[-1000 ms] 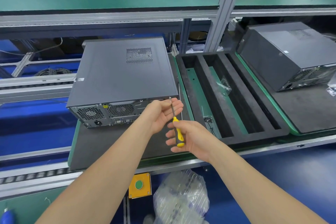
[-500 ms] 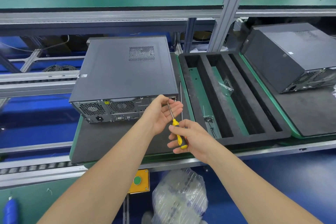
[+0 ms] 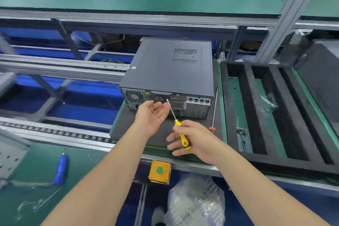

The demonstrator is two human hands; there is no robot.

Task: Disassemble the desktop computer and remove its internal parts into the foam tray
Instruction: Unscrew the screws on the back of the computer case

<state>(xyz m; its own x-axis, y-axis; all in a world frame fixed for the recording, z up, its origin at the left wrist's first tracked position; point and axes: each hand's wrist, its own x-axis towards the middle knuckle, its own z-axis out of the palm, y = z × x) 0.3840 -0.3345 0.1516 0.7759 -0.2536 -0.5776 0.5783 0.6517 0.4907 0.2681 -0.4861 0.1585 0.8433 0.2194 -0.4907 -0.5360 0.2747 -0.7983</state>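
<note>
A dark grey desktop computer lies flat on a black mat, its rear panel with fans and ports facing me. My right hand grips the handle of a yellow screwdriver whose tip points up toward the rear panel. Just left of the tip, my left hand is held palm up with relaxed fingers and carries a small screw. The black foam tray with long slots stands right of the computer; small bags of parts lie in its slots.
A second screwdriver with a long shaft lies on the mat right of the computer. Another dark computer sits at the far right. A blue tool lies on the green bench at left; a yellow button box hangs below the bench edge.
The view has swung left, so the computer and tray now sit further right. My left hand has drawn back from the shaft and opened palm up; the screwdriver has tilted left.
</note>
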